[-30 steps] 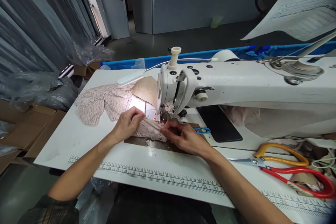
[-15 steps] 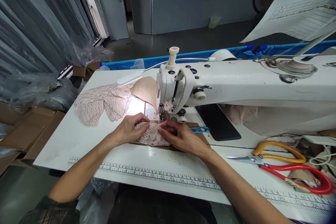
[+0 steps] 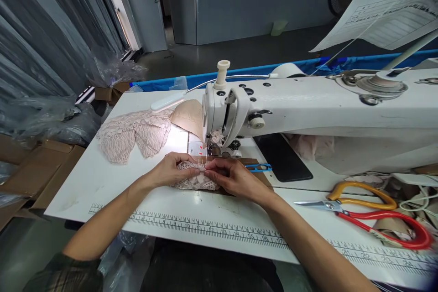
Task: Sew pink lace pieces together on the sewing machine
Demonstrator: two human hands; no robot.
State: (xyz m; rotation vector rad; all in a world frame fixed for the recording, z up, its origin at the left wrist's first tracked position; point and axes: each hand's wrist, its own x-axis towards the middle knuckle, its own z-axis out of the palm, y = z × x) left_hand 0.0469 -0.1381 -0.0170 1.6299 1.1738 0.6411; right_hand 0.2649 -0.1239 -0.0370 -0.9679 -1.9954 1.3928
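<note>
A small piece of pale pink lace (image 3: 195,183) lies just in front of the sewing machine's needle area, on a brown board (image 3: 226,190). My left hand (image 3: 174,169) pinches its left upper part between thumb and fingers. From the right, my right hand (image 3: 233,176) grips the same lace, its fingertips almost touching those of the left. The sewing machine (image 3: 239,105) stands directly behind both hands. Blue thread snips (image 3: 259,168) lie just beyond my right hand. Fingertips cover part of the lace edge.
More pink lace (image 3: 133,134) and a tan paper pattern piece (image 3: 188,117) lie left of the machine. A black phone-like slab (image 3: 283,159) rests under the machine arm. Scissors with orange and red handles (image 3: 369,210) lie at right. A printed ruler (image 3: 205,229) runs along the front edge.
My left thumb has moved right, toward my right fingertips, and the lace is gathered more between them. The view has shifted slightly. A thread now shows above the machine arm.
</note>
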